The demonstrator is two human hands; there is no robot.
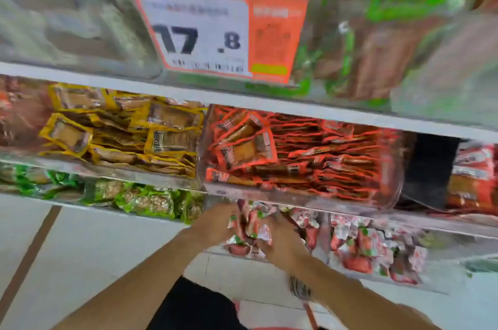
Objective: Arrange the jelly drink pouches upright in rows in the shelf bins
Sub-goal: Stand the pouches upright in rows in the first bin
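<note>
Two hands, the left (215,224) and the right (280,243), close around a bunch of red-and-white pouches (250,230) at the front of the lowest shelf bin (404,284), where more pouches lie jumbled. Above, bins hold orange packets (310,157) and yellow packets (121,130) beneath a price tag (215,33).

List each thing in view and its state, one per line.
Left hand: gripping a bunch of red pouches.
Right hand: gripping the same bunch.
Held red pouches: bunched between both hands, at the lower bin.
Lower bin pouches: jumbled, not in rows.
Orange packets: stacked in a clear bin.
Yellow packets: loosely heaped.
Price tag: hanging on the upper shelf, blurred.
</note>
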